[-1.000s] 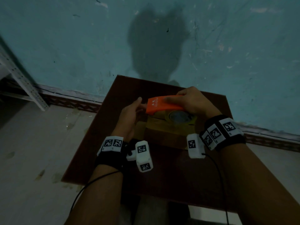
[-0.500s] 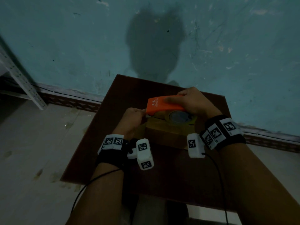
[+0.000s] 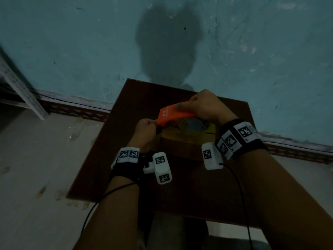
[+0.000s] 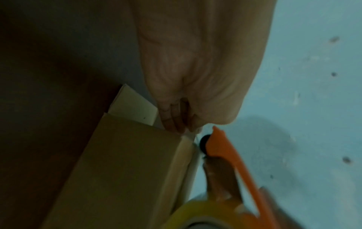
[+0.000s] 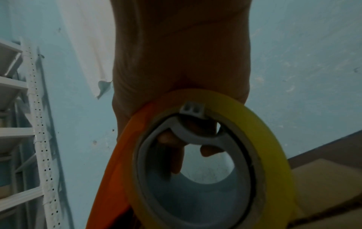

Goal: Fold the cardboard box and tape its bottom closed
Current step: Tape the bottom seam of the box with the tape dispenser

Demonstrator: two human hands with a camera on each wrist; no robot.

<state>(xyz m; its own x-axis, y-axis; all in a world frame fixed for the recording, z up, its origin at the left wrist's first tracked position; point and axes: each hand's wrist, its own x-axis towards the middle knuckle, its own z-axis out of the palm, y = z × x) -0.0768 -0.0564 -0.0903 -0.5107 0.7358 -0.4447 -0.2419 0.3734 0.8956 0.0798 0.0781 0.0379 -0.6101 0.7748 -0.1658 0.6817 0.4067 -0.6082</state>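
Note:
A small brown cardboard box (image 3: pixel 182 143) sits on the dark brown table (image 3: pixel 126 159). My right hand (image 3: pixel 203 107) grips an orange tape dispenser (image 3: pixel 173 114) with a yellow tape roll (image 3: pixel 196 125) just above the box top. In the right wrist view, fingers (image 5: pixel 176 155) pass through the core of the roll (image 5: pixel 264 139). My left hand (image 3: pixel 146 130) is curled at the box's left end, under the dispenser's tip. In the left wrist view, its fingertips (image 4: pixel 176 124) pinch the pale tape end at the top corner of the box (image 4: pixel 127 170), beside the dispenser (image 4: pixel 235 162).
A blue wall (image 3: pixel 252 51) stands right behind the table. A white perforated metal shelf rack (image 3: pixel 21 87) is at the far left, over pale floor (image 3: pixel 36 159). Bare tabletop lies between the box and my body. A pale flap (image 4: pixel 135 108) juts from the box's far side.
My left hand's fingers, stretched toward the dispenser's tip a second ago, have curled in and now pinch at the box's left edge. The right hand and dispenser have barely moved.

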